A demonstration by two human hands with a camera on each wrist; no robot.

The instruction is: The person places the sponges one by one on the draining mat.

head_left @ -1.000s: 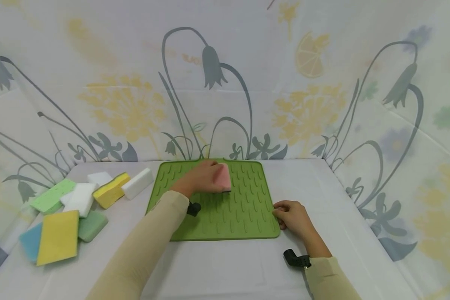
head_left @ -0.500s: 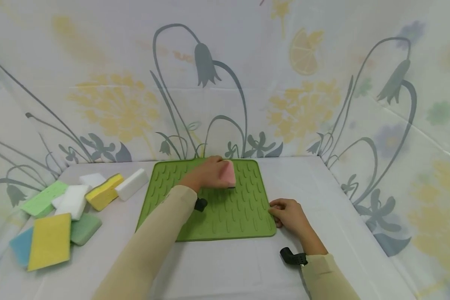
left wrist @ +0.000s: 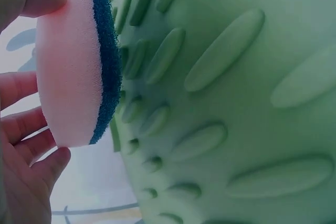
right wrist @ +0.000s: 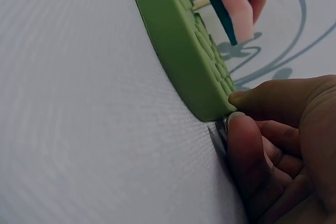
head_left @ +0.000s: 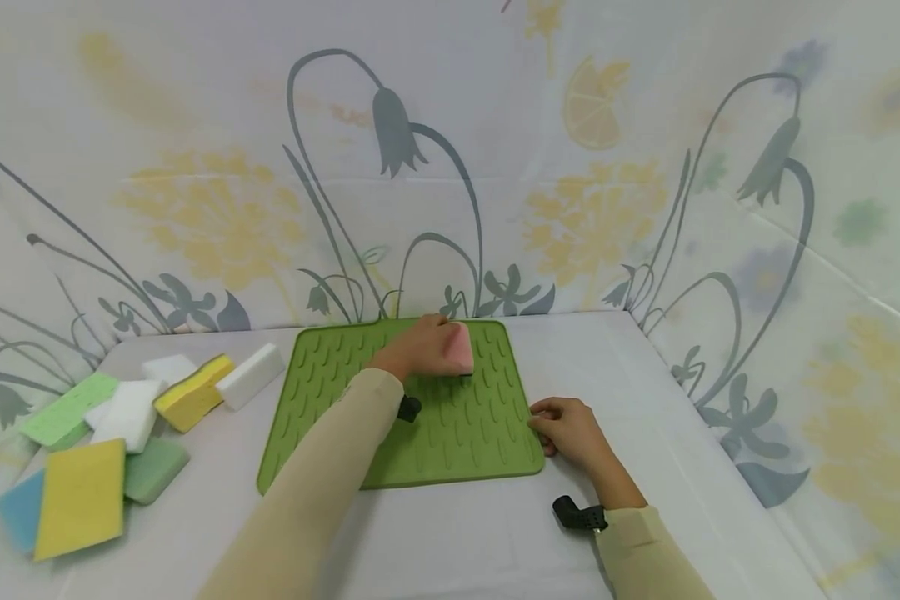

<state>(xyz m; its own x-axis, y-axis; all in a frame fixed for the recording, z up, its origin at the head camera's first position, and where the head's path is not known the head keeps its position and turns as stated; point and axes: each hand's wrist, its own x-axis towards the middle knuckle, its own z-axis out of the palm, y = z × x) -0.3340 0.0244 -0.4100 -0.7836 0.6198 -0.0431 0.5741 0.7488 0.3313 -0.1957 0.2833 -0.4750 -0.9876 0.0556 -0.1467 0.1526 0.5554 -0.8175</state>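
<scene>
My left hand grips a pink sponge over the upper middle of the green ridged mat. In the left wrist view the sponge's dark blue scouring layer faces the mat's long raised ridges, with a thumb above and several fingers below on the pink foam. At the mat's right side, my right hand pinches the edge between thumb and index finger. The right wrist view shows those fingertips close at the mat's rim, the other fingers curled beneath.
To the left lies a loose pile: a yellow sponge cloth, a blue piece, a dark green pad, a light green sponge, white blocks and a yellow sponge. A flower-printed cloth hangs behind the white table.
The left hand with the sponge has moved slightly rightward and back across the mat. The right hand stays at the mat's edge. The whole head view has shifted, so the scene sits farther left.
</scene>
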